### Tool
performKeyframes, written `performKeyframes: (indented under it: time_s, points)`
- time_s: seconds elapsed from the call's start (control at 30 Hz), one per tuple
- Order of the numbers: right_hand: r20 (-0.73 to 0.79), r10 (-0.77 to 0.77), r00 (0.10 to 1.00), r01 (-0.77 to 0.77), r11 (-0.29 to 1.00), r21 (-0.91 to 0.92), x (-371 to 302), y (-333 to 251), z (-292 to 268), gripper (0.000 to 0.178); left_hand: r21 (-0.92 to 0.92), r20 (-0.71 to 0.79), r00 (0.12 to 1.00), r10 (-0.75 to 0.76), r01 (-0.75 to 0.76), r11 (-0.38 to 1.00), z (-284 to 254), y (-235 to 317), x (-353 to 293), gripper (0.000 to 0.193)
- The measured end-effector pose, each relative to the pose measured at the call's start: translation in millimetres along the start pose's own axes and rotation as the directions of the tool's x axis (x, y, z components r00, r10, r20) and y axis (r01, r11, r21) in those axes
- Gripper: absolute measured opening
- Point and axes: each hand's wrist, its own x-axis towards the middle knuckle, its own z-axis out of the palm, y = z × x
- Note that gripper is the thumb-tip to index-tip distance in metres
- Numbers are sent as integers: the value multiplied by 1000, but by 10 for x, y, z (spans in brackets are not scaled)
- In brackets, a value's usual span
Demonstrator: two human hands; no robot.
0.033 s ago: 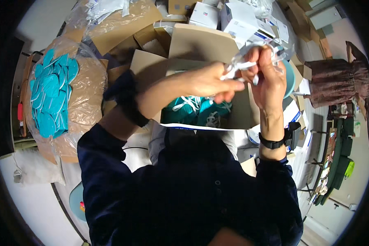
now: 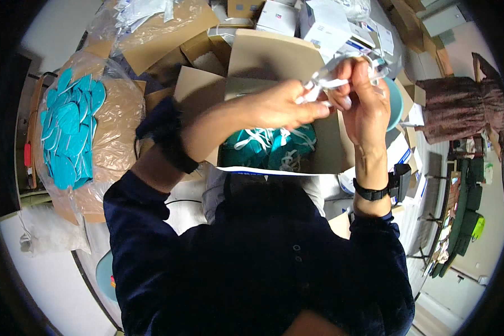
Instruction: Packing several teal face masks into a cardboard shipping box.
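Above the right part of an open cardboard box [image 2: 277, 53], my two hands work on a crinkled clear plastic bag with white straps [image 2: 333, 83]. My right hand [image 2: 367, 101] is raised with its fingers closed on the bag, which bunches above and behind the fingertips. My left hand [image 2: 285, 106] reaches across from the left, and its thumb and fingers pinch the white straps. What the bag contains is hidden by the fingers and blur. Below, inside the box, lie teal pieces with white straps [image 2: 246, 147], some in clear plastic.
To the left, a heap of teal rounded pads [image 2: 70, 126] rests on a plastic-covered carton [image 2: 120, 129]. White boxes [image 2: 322, 25] and more cartons stand at the back. A teal round container [image 2: 396, 103] is behind my right hand. Brown cloth [image 2: 451, 109] hangs at far right.
My left fingers have drawn up slightly and closed nearer the white straps. My right hand keeps its hold on the bag, almost in place.
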Motion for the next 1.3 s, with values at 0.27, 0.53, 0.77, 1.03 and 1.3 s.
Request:
performKeyframes:
  time_s: [0.27, 0.53, 0.77, 1.03, 1.3]
  points:
    - [-161, 36, 986, -57, 990, -128, -49, 291, -315, 21, 296, -436, 858, 273, -150, 943, -140, 199, -64, 39]
    - [28, 288, 957, -71, 326, -943, -129, 624, -807, 18, 674, -557, 633, 538, -35, 738, -325, 470, -296, 28]
    - [72, 262, 962, 100, -97, -990, -39, 951, -869, 14, 776, -472, 624, 622, -41, 630, -256, 632, -493, 21]
    - [-193, 585, 787, 45, -367, -929, 39, 1247, -676, 20, 787, -261, 965, 8, 209, 580, 38, -88, -163, 8]
    - [-398, 836, 378, 72, -455, -887, 284, 1852, -874, 27, 889, 38, 987, -157, 39, 456, 143, -442, -143, 21]
